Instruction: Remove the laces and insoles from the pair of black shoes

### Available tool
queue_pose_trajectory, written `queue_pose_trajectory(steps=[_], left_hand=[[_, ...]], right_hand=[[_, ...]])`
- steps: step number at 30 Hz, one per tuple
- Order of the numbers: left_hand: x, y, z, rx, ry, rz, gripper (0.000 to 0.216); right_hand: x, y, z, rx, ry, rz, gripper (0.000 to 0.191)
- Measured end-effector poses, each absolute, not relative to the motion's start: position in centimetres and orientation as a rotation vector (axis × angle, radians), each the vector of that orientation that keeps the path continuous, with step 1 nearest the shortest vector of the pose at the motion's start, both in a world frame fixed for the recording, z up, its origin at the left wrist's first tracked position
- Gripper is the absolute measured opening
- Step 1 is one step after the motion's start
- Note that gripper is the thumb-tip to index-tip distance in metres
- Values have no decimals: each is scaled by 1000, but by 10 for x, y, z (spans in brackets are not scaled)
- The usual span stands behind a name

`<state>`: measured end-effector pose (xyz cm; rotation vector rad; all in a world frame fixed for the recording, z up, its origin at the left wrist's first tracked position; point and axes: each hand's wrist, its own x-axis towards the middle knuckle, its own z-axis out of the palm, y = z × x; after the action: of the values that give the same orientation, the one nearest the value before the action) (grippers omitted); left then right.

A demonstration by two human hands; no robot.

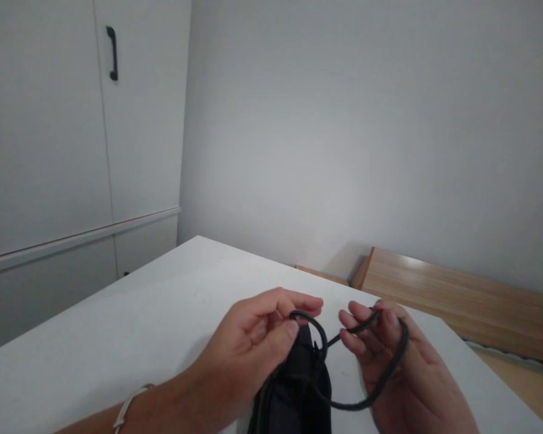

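Both hands hover just above the counter (pixel 140 313). The left hand (pixel 253 343) pinches thumb against forefinger, wrist banded, forearm slanting in from below. Just right of it, the right hand (pixel 402 367) lies palm up, fingers (pixel 357 328) curled loosely inward.

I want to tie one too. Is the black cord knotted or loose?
Loose: the cord makes an open loop between the left hand and right hand.

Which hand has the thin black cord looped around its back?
The right hand: the thin black cord wraps behind it, while the left hand only pinches it.
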<state>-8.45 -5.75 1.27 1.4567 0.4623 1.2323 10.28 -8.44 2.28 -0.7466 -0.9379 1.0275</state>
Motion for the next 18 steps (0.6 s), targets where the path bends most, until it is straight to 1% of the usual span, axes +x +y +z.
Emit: queue_pose_trajectory(steps=[4, 9, 12, 15, 18], left_hand=[[-74, -59, 7, 1479, 380, 1075, 27], [-71, -55, -2, 1532, 413, 1008, 35], [-75, -52, -3, 1538, 426, 1026, 30], [-86, -46, 1, 1490, 445, 1100, 23], [-104, -38, 7, 1428, 469, 1171, 23]], right_hand=[[88, -87, 24, -685, -941, 1099, 21], [80, -90, 26, -647, -908, 1135, 22], [82, -91, 27, -630, -919, 1128, 19], [90, -92, 27, -620, -975, 1044, 17], [103, -94, 24, -683, -989, 989, 17]])
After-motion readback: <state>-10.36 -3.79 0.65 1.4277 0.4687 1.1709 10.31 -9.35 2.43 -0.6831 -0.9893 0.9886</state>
